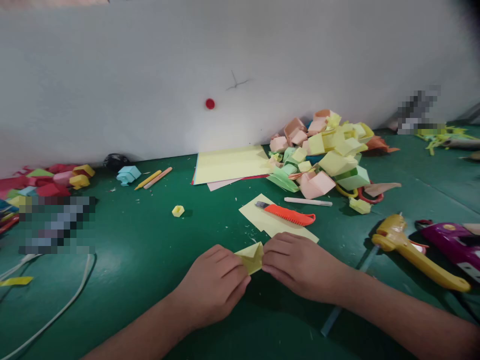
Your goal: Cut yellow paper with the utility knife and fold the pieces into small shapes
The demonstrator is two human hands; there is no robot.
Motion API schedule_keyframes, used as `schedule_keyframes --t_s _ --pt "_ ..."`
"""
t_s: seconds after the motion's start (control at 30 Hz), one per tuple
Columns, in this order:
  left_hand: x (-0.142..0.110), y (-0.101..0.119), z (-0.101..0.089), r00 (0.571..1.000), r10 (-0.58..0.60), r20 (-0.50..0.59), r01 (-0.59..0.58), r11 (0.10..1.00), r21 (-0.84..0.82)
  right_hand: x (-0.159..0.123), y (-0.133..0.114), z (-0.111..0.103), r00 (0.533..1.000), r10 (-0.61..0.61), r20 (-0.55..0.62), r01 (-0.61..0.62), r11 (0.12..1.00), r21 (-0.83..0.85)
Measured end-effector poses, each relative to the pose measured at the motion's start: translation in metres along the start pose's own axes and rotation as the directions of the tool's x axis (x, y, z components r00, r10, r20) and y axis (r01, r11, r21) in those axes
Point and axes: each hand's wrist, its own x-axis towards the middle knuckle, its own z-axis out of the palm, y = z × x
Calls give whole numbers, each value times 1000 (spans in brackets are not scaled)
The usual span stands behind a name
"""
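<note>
A small folded piece of yellow paper (252,257) is held between both hands, just above the green tabletop. My left hand (215,285) grips its left end with the fingers closed over it. At the right end, the fingertips of my right hand (296,265) pinch the paper's edge. Creases show on the part between the hands; the ends are hidden by fingers. Beyond my right hand lies a flat yellow sheet (258,214) with an orange utility knife (287,214) across it. A white pen (308,202) rests behind the knife.
A yellow glue gun (420,257) with a glue stick (332,320) lies right, beside a purple tool (453,245). Folded paper shapes (330,150) pile up at back right. A tiny yellow paper ring (178,211) sits left of centre. A white cable (71,302) curves at left.
</note>
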Motion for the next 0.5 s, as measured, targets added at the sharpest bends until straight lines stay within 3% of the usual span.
schedule_keyframes --t_s 0.37,0.5 --pt "0 -7 3 936 -350 31 351 926 -139 3 4 1 974 227 -22 -220 959 177" --pt "1 -9 5 935 -346 76 354 920 -166 5 3 0 966 258 -11 -253 956 145"
